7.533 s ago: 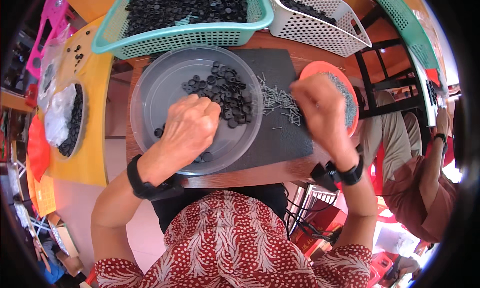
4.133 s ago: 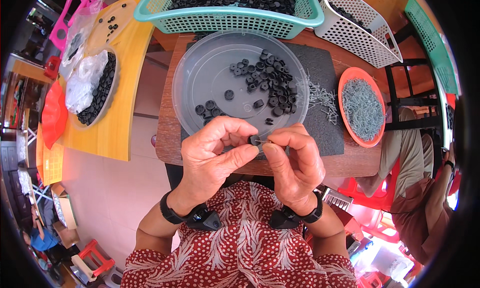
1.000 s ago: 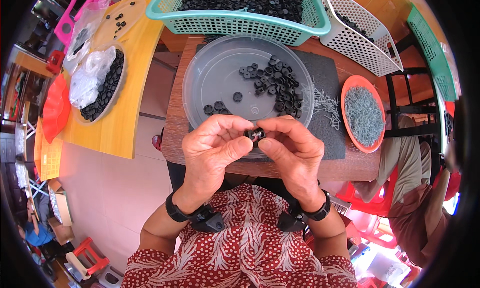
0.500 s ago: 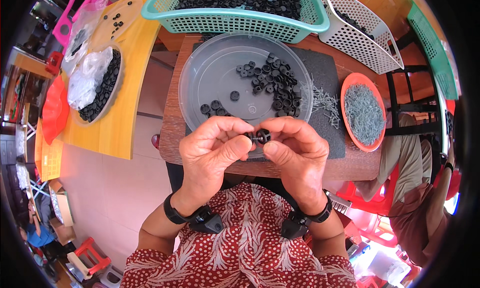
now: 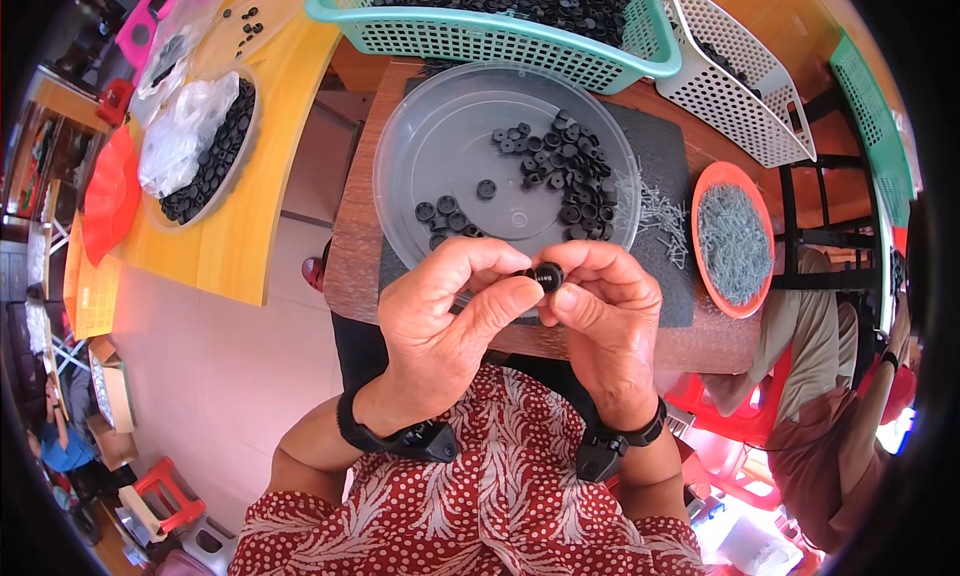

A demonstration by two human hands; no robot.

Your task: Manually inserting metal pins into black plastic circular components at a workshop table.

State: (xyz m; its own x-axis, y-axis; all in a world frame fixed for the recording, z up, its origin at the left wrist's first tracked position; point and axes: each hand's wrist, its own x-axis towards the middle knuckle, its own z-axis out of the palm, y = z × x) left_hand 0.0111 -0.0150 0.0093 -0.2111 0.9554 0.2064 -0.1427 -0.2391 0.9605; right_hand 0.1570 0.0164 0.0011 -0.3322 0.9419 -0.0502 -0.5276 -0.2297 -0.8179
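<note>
My left hand (image 5: 440,311) and my right hand (image 5: 612,321) meet in front of the clear round tub (image 5: 392,166), both closed in a pinch. Between the right fingertips sits a small round black plastic cap (image 5: 549,275). A thin metal screw joins it, mostly hidden. The left fingertips grip a small dark piece at the screw's other end, its shape largely covered. Behind my hands, the tub holds a pile of black caps (image 5: 578,176) on its right side and a few more caps (image 5: 442,216) at its near left.
Loose screws (image 5: 660,216) lie on the dark mat beside an orange plate (image 5: 703,261) heaped with screws. A green basket (image 5: 490,44) of black parts and a white basket (image 5: 720,81) stand behind. At left, a yellow table (image 5: 235,261) carries another tub. A seated person (image 5: 815,341) is at right.
My hands have drawn the pieces closer, and less of the screw shows between them. The cap has turned in the right fingers. The whole view has shifted slightly.
</note>
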